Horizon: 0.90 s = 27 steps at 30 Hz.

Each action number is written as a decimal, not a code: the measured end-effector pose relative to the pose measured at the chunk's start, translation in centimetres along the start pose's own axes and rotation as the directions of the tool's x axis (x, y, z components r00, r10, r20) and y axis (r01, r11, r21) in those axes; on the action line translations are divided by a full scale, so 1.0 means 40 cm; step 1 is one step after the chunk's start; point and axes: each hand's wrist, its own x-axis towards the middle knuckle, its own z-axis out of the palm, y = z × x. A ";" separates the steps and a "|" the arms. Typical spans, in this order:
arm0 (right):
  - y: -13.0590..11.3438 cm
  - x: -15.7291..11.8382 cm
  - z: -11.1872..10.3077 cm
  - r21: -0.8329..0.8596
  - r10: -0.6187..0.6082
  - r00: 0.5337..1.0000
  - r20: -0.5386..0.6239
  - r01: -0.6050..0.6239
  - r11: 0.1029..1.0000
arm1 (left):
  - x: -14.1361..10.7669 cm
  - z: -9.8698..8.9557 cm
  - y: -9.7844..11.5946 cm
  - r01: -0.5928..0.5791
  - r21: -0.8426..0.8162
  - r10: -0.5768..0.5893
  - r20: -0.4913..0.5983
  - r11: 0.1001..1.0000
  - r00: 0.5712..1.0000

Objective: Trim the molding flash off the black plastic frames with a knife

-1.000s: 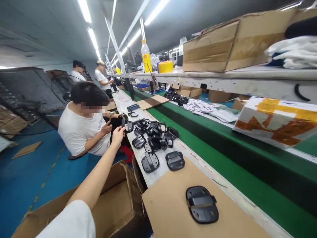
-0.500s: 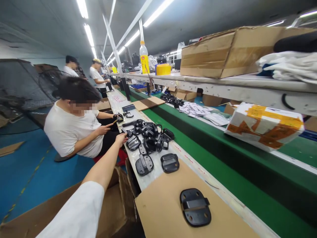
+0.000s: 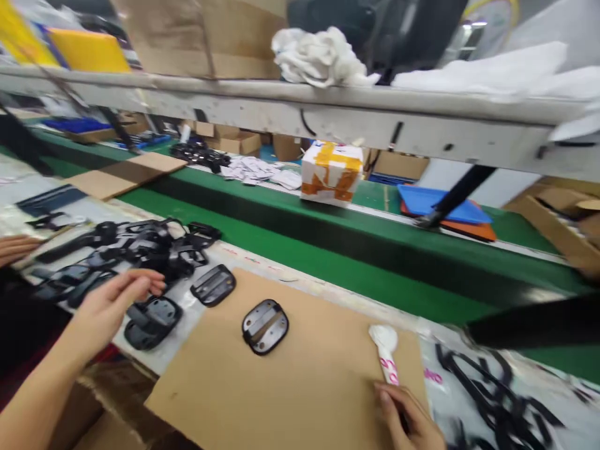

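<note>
My left hand [image 3: 119, 300] is over the left part of the bench, fingers loosely bent and apart, with nothing seen in them. Just below it is a black oval plate with a raised bar [image 3: 152, 320]. Behind lies a heap of black plastic parts [image 3: 154, 247]. Two more such plates, one at the cardboard's corner [image 3: 214, 285] and one on it [image 3: 265, 326], lie to the right. My right hand [image 3: 410, 415] is closed around the lower end of a white spoon-shaped tool [image 3: 385, 344] with pink marks. Something dark shows in its palm, too small to name.
A cardboard sheet [image 3: 300, 381] covers the bench's middle. Black strap-like parts [image 3: 497, 394] lie at right. Beyond runs a green conveyor [image 3: 328, 262] under a shelf [image 3: 365, 109]. A taped white box [image 3: 330, 174] and blue tray [image 3: 443, 203] stand behind it. A co-worker's hand [image 3: 19, 249] is at far left.
The view has swung right and down. My left hand has drawn back from the heap's far-left edge towards me. My right hand and the white tool have come into view.
</note>
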 end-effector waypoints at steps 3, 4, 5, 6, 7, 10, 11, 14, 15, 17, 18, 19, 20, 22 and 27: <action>-0.043 0.001 -0.014 0.079 0.061 0.998 0.007 -0.061 0.995 | -0.077 0.186 0.040 -0.078 0.024 0.065 0.356 0.997 0.932; -0.057 0.003 -0.024 0.104 0.066 0.997 0.046 -0.071 0.992 | -0.095 0.247 0.044 -0.096 0.035 0.072 0.425 0.995 0.902; -0.069 0.006 -0.040 0.119 0.067 0.994 0.088 -0.077 0.990 | -0.109 0.303 0.047 -0.109 0.049 0.073 0.471 0.993 0.879; -0.076 0.007 -0.063 0.124 0.065 0.991 0.119 -0.079 0.989 | -0.116 0.351 0.049 -0.111 0.068 0.064 0.492 0.991 0.868; -0.080 0.007 -0.092 0.112 0.060 0.990 0.128 -0.074 0.991 | -0.119 0.389 0.052 -0.109 0.082 0.053 0.499 0.991 0.865; -0.067 -0.005 -0.208 -0.055 0.063 0.998 0.007 -0.063 0.996 | -0.103 0.444 0.077 -0.059 0.007 0.047 0.519 0.998 0.853; -0.056 -0.014 -0.249 -0.142 0.060 0.997 -0.047 -0.066 0.988 | -0.096 0.449 0.091 -0.013 -0.069 0.048 0.537 0.998 0.842; -0.011 -0.051 -0.342 -0.364 0.012 1.000 -0.020 -0.019 0.931 | -0.090 0.465 0.134 0.201 -0.317 0.013 0.562 0.927 0.827; 0.004 -0.065 -0.356 -0.413 -0.007 1.000 0.027 0.017 0.911 | -0.096 0.478 0.146 0.253 -0.383 0.008 0.565 0.888 0.825; 0.029 -0.088 -0.361 -0.488 -0.024 0.997 0.074 0.057 0.871 | -0.117 0.520 0.161 0.306 -0.500 0.054 0.583 0.810 0.811; 0.037 -0.095 -0.354 -0.518 -0.027 0.998 0.060 0.054 0.854 | -0.131 0.548 0.165 0.326 -0.550 0.093 0.600 0.769 0.794; 0.043 -0.099 -0.344 -0.533 -0.024 0.999 0.036 0.039 0.845 | -0.147 0.579 0.167 0.353 -0.594 0.131 0.620 0.722 0.774; 0.045 -0.098 -0.332 -0.529 -0.010 1.000 0.012 0.015 0.848 | -0.162 0.611 0.168 0.395 -0.627 0.154 0.640 0.671 0.753; 0.042 -0.086 -0.314 -0.451 0.062 0.998 -0.015 -0.062 0.891 | -0.188 0.671 0.168 0.508 -0.654 0.155 0.686 0.561 0.711; 0.019 -0.015 -0.325 0.007 0.385 0.913 -0.134 -0.387 0.922 | -0.211 0.761 0.143 0.761 -0.587 0.027 0.796 0.274 0.604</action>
